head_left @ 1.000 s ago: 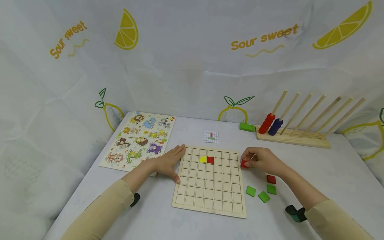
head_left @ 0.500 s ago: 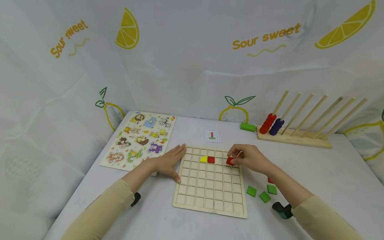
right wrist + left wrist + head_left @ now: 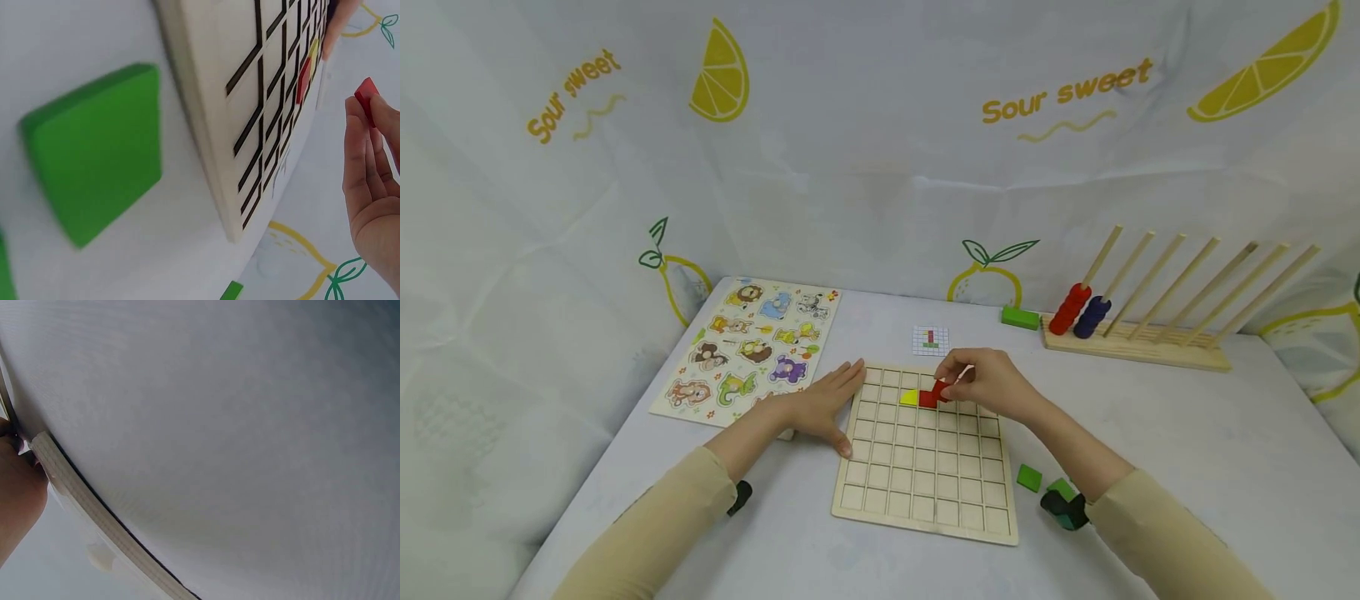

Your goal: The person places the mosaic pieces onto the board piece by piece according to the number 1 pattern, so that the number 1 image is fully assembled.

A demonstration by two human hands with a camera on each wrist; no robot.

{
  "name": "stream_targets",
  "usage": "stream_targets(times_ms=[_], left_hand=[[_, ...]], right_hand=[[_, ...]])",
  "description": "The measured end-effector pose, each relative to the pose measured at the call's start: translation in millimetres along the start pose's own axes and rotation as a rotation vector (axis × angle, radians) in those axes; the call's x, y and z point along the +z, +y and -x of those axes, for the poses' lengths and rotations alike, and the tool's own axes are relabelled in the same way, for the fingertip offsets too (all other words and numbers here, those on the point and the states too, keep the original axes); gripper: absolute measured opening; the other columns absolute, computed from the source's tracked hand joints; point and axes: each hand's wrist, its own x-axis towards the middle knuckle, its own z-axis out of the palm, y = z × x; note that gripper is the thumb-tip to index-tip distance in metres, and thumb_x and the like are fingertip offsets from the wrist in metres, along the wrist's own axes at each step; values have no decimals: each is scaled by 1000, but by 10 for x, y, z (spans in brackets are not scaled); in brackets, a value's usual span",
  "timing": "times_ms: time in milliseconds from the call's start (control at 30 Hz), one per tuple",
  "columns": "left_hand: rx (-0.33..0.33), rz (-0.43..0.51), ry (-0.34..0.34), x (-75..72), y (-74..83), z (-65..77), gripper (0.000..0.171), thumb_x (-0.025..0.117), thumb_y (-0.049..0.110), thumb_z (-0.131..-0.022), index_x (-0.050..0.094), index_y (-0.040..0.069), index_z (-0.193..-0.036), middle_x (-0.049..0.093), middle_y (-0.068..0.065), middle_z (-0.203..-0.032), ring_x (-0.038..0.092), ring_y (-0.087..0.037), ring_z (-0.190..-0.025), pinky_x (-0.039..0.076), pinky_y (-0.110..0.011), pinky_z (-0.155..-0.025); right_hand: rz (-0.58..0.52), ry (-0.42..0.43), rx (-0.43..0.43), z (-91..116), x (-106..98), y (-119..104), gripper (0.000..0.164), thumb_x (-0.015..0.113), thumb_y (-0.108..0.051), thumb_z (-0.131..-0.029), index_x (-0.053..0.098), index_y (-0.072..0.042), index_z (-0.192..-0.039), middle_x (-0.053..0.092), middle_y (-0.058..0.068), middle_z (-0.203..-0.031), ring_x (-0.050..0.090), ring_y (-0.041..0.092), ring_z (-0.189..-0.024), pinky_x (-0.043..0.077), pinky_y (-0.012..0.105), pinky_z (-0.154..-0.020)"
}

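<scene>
A wooden grid board point(image 3: 925, 467) lies flat on the table. In one of its upper rows sit a yellow tile point(image 3: 909, 397) with a slanted side and a red square tile point(image 3: 927, 400), side by side. My left hand point(image 3: 822, 410) rests along the board's left edge with fingers and thumb spread; the left wrist view catches only part of that hand point(image 3: 20, 494). My right hand point(image 3: 996, 385) pinches another red square tile point(image 3: 941, 390), tilted, close over the cell right of the seated red one. The right wrist view shows this pinched tile point(image 3: 365, 103) between thumb and fingers.
Green tiles point(image 3: 1029, 477) lie right of the board, partly behind my right wrist. Beyond the board is a small pattern card point(image 3: 931, 341). An animal puzzle point(image 3: 752, 350) lies left; a green block point(image 3: 1020, 317) and a peg counting stand point(image 3: 1138, 346) stand back right.
My right hand has carried the red tile leftward from beside the board to over the cells by the seated red tile. The left hand has stayed in place.
</scene>
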Motion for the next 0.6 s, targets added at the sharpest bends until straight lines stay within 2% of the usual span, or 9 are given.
stream_targets(times_ms=[233,400,600], left_hand=[[2,5,2,-2,0,0,129,85,46,-71,0,0,-158,-10,-14,-168,-9,-36,-156,5,-52,-129],[2,7,6,2,9,4,130,85,45,-71,0,0,-158,-10,-14,-168,-9,-36,-156,5,-52,-129],[6,7,6,-3,16,8,130,85,45,-71,1,0,-158,-9,-15,-168,-9,-37,-156,5,-52,-129]], right_hand=[[-62,-25,-14,-110,111,-104,9,71,-5,-87,71,-9,-95,68,9,-92,67,18,-75,58,26,-68],[3,-62,-1,-157,163,-103,8,74,-6,-86,72,-12,-91,72,2,-86,63,12,-74,55,26,-70],[58,-109,1,-152,185,-74,6,76,-8,-83,74,-12,-87,74,-2,-78,64,9,-71,53,27,-71]])
